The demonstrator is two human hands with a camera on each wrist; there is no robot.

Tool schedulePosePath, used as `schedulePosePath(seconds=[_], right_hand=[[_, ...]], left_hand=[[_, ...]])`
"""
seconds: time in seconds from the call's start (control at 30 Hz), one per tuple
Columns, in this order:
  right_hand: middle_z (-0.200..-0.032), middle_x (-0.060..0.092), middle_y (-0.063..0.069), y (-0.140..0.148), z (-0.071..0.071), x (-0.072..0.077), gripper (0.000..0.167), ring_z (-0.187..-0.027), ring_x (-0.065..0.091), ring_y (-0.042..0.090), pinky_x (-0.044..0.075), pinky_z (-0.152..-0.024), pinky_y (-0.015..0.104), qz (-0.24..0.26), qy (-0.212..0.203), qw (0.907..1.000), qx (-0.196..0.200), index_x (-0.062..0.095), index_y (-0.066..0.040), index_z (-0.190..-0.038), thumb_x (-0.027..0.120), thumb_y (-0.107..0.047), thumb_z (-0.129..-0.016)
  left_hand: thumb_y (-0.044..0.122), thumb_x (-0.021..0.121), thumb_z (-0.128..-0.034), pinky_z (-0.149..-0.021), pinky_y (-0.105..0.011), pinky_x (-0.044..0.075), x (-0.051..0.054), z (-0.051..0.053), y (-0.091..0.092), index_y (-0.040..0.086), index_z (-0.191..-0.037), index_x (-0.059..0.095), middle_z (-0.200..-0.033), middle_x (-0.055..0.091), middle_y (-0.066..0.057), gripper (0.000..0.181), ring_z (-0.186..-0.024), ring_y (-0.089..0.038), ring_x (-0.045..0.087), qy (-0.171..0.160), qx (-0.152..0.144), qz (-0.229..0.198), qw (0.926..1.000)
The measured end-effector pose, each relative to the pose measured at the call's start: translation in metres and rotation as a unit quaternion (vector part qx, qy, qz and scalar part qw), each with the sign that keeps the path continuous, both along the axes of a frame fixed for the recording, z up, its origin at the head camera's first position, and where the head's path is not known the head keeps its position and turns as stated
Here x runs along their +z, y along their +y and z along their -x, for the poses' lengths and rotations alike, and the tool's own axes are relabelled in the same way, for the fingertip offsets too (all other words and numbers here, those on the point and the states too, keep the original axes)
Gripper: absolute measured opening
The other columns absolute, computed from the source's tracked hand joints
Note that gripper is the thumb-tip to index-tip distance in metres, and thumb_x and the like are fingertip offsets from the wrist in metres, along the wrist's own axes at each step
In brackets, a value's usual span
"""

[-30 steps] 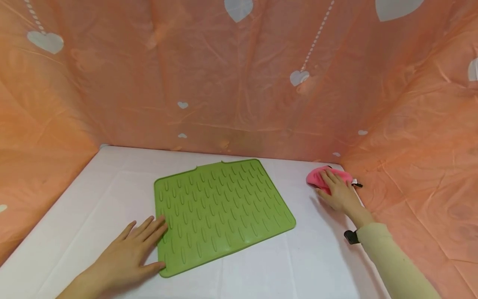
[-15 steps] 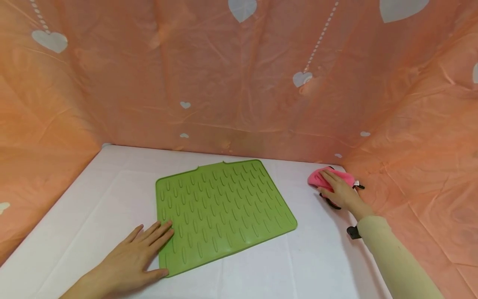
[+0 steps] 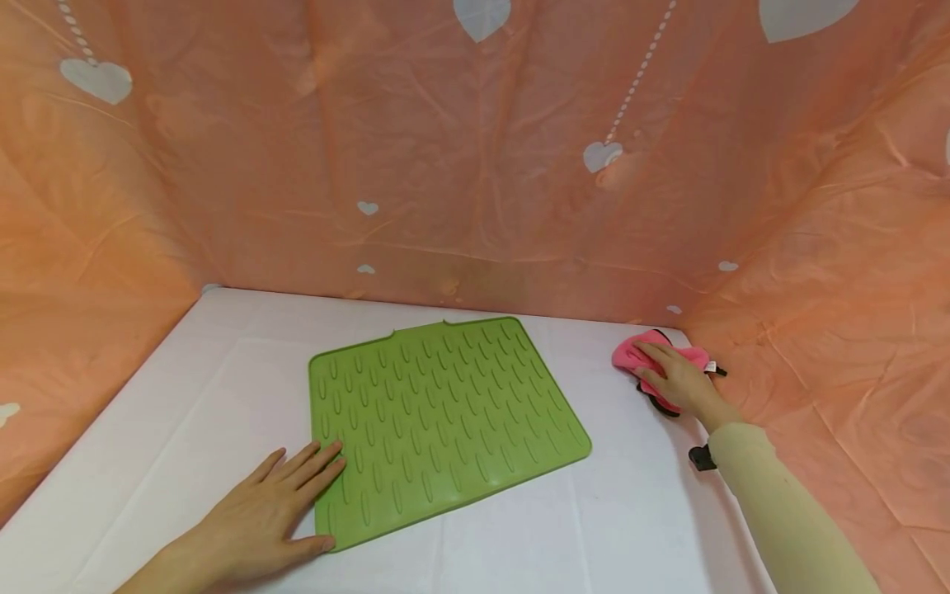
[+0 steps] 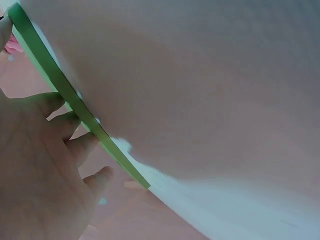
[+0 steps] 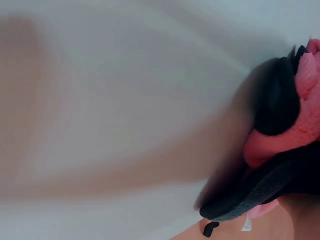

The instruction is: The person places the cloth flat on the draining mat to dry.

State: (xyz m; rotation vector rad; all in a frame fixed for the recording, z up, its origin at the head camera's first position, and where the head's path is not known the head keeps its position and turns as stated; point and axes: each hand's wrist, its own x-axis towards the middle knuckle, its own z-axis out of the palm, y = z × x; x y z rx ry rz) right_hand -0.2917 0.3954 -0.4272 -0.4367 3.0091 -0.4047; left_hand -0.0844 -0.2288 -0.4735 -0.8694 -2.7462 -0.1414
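Note:
A green ribbed mat (image 3: 445, 412) lies on the white table. My left hand (image 3: 256, 511) rests against its left side in the head view, fingers straight and spread over the edge, thumb at the near left corner. In the left wrist view, the mat's rim (image 4: 80, 107) runs past the fingertips. At the table's right side, my right hand (image 3: 686, 384) pinches a pink cloth with dark edging (image 3: 638, 355), its folds bunched around the fingers. Close up in the right wrist view, the cloth (image 5: 280, 147) shows curled black edges; the right hand's fingers are hidden there.
Orange curtains (image 3: 445, 165) with pale hearts enclose the white table (image 3: 512, 536) at the back and both sides. The cloth is close to the back right corner, where a small white tag (image 3: 711, 366) sticks out. A black wrist device (image 3: 701, 458) sits by the right sleeve.
A lower flap of the pink cloth with dark edging has come into sight under my right hand. My left fingers have slid slightly further onto the mat; the mat lies almost as before.

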Motion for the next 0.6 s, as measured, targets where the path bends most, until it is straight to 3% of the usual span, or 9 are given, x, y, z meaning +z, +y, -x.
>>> schedulePosePath(seconds=[0.2, 0.4, 0.6], right_hand=[[-0.159, 0.034, 0.028, 0.001, 0.005, -0.003, 0.059, -0.142, 0.035, 0.058, 0.034, -0.109, 0.073, 0.008, -0.001, 0.9999, -0.011, 0.037, -0.010, -0.160, 0.057, -0.030, -0.108], [-0.151, 0.044, 0.030, 0.001, 0.009, -0.011, 0.049, -0.141, 0.038, 0.055, 0.030, -0.114, 0.070, 0.048, 0.041, 0.9979, -0.013, 0.044, -0.006, -0.153, 0.058, -0.021, -0.108], [-0.145, 0.050, 0.029, 0.001, 0.012, -0.013, 0.044, -0.136, 0.043, 0.055, 0.033, -0.113, 0.070, 0.065, 0.065, 0.9957, -0.013, 0.049, -0.003, -0.147, 0.059, -0.013, -0.106]], left_hand=[[0.073, 0.071, -0.0821, -0.121, -0.024, -0.016, -0.002, 0.001, 0.000, 0.011, -0.149, 0.057, -0.158, 0.050, -0.006, 0.092, -0.140, -0.033, 0.050, 0.003, -0.003, -0.001, 1.0000], [0.071, 0.073, -0.0809, -0.123, -0.025, -0.014, -0.003, 0.001, -0.001, 0.010, -0.147, 0.059, -0.156, 0.052, -0.006, 0.091, -0.137, -0.034, 0.052, 0.029, -0.017, -0.004, 0.9994], [0.072, 0.070, -0.0834, -0.122, -0.025, -0.015, -0.001, 0.001, -0.001, 0.009, -0.148, 0.057, -0.157, 0.051, -0.007, 0.091, -0.139, -0.035, 0.051, 0.016, -0.015, -0.004, 0.9998]])
